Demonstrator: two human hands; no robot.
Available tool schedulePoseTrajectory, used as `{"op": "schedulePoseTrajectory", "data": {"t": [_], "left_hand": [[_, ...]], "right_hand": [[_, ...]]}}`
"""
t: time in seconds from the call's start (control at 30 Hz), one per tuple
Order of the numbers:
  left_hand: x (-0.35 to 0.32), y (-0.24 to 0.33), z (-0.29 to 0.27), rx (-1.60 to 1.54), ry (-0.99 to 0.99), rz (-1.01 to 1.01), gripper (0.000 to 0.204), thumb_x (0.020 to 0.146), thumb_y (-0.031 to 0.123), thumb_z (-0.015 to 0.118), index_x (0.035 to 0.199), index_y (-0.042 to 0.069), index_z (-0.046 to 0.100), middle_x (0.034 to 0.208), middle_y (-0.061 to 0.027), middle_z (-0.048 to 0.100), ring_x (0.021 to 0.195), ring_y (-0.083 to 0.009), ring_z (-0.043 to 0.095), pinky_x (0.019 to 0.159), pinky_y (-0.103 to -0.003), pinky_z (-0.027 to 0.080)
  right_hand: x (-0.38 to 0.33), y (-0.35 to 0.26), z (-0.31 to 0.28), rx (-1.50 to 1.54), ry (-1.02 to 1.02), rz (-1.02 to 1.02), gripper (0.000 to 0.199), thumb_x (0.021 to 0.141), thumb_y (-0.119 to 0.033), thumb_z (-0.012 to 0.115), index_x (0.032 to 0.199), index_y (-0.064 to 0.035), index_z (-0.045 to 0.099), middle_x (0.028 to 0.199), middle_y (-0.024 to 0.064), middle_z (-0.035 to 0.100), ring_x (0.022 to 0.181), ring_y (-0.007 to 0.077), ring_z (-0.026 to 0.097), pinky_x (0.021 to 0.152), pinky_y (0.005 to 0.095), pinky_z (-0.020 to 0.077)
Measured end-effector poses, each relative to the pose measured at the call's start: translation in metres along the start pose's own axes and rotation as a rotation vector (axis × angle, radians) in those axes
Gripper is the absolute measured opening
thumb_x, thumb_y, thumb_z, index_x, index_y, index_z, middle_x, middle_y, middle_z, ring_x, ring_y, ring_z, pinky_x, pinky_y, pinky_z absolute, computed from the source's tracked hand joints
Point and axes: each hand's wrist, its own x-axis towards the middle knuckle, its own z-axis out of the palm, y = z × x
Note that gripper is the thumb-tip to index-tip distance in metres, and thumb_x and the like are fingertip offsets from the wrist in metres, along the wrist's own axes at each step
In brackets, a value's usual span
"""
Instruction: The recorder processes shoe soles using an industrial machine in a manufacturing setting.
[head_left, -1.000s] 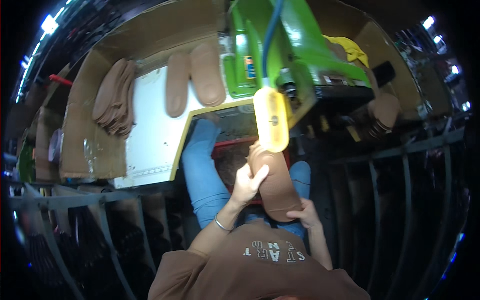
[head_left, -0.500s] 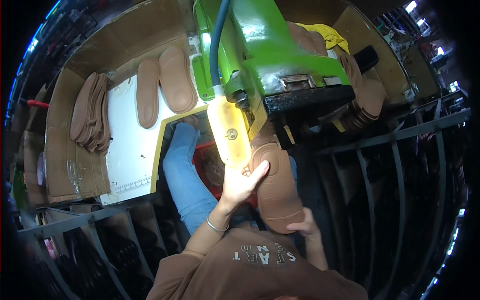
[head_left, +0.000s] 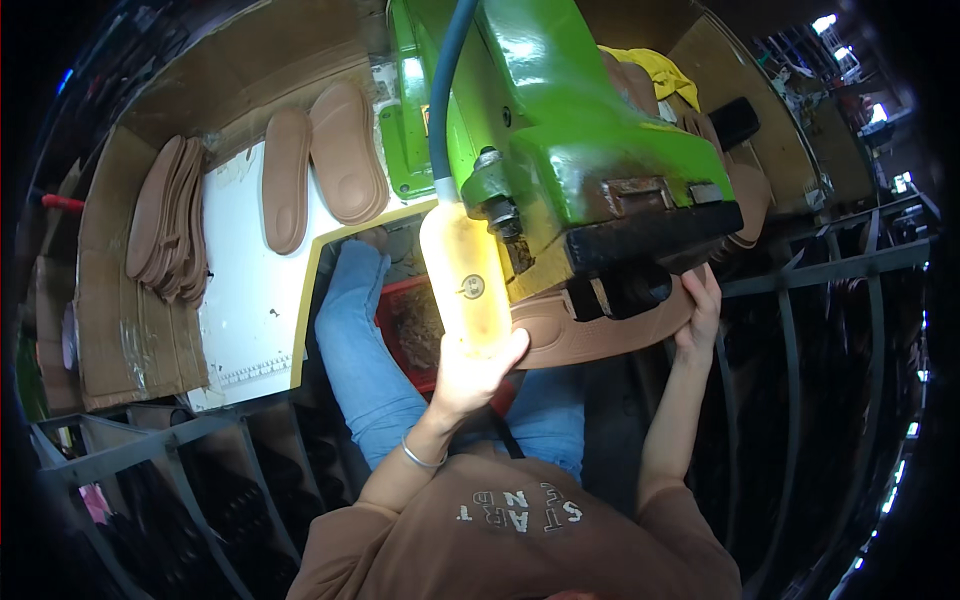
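Insole (head_left: pixel 625 343), brown and bent in a curve, lies beneath the dark head (head_left: pixel 650 235) of a green machine (head_left: pixel 610 150), which partly hides its far edge. We see the left hand (head_left: pixel 475 375) with its grip clamped on the left end, thumb uppermost, close to a glowing yellow lamp (head_left: pixel 465 285); the right hand (head_left: pixel 702 308) has its grip clamped on the right end. On the white surface (head_left: pixel 250 310) we note other insoles (head_left: pixel 348 150) side by side and, near a cardboard wall (head_left: pixel 125 345), a leaning stack (head_left: pixel 165 220).
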Motion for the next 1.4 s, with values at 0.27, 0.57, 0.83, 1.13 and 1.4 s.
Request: {"op": "schedulePoseTrajectory", "data": {"t": [0.27, 0.57, 0.83, 1.13, 1.4], "left_hand": [[-0.01, 0.018, -0.066, -0.026, 0.108, 0.193, 0.028, 0.08, 0.009, 0.063, 0.102, -0.008, 0.059, 0.092, -0.0113, 0.065, 0.083, -0.0134, 0.061, 0.077, -0.025, 0.048], [-0.061, 0.015, -0.135, -0.091, 0.216, 0.037, 0.035, 0.084, 0.015, 0.06, 0.107, -0.009, 0.051, 0.097, -0.0142, 0.062, 0.089, -0.0175, 0.06, 0.083, -0.029, 0.047], [-0.076, -0.01, -0.138, 0.141, -0.392, -0.2, 0.038, 0.077, 0.012, 0.071, 0.107, -0.005, 0.053, 0.1, -0.0108, 0.062, 0.093, -0.0131, 0.057, 0.083, -0.028, 0.046], [0.012, -0.011, 0.002, 0.226, 0.016, 0.28, 0.017, 0.087, 0.012, 0.061, 0.098, -0.001, 0.061, 0.08, 0.0007, 0.058, 0.071, -0.0048, 0.05, 0.065, -0.02, 0.042], [-0.01, -0.012, 0.016, -0.124, -0.015, 0.083, 0.023, 0.087, 0.001, 0.057, 0.109, -0.004, 0.054, 0.094, -0.005, 0.062, 0.084, -0.0073, 0.058, 0.076, -0.021, 0.047]], "right_hand": [[-0.002, 0.043, 0.032, 0.14, -0.225, 0.034, 0.039, 0.077, 0.003, 0.055, 0.115, 0.0005, 0.05, 0.105, 0.0085, 0.059, 0.095, 0.0172, 0.058, 0.087, 0.0293, 0.0456], [-0.05, 0.069, 0.095, -0.152, -0.261, -0.008, 0.032, 0.072, 0.003, 0.062, 0.103, 0.0028, 0.052, 0.093, 0.0045, 0.06, 0.084, 0.0097, 0.057, 0.076, 0.0224, 0.0454], [-0.046, 0.067, 0.112, -0.275, -0.506, -0.139, 0.029, 0.071, -0.003, 0.07, 0.097, 0.0008, 0.058, 0.088, 0.0043, 0.063, 0.078, 0.0099, 0.057, 0.072, 0.0237, 0.0457], [-0.095, 0.095, 0.065, -0.442, -0.383, -0.159, 0.069, 0.066, -0.017, 0.081, 0.12, 0.0021, 0.042, 0.106, 0.0109, 0.059, 0.097, 0.0181, 0.057, 0.086, 0.0316, 0.0454], [-0.183, 0.081, -0.03, -0.251, -0.373, 0.531, 0.032, 0.075, -0.007, 0.071, 0.102, 0.0043, 0.057, 0.095, 0.01, 0.064, 0.087, 0.013, 0.061, 0.08, 0.0266, 0.0489]]}}
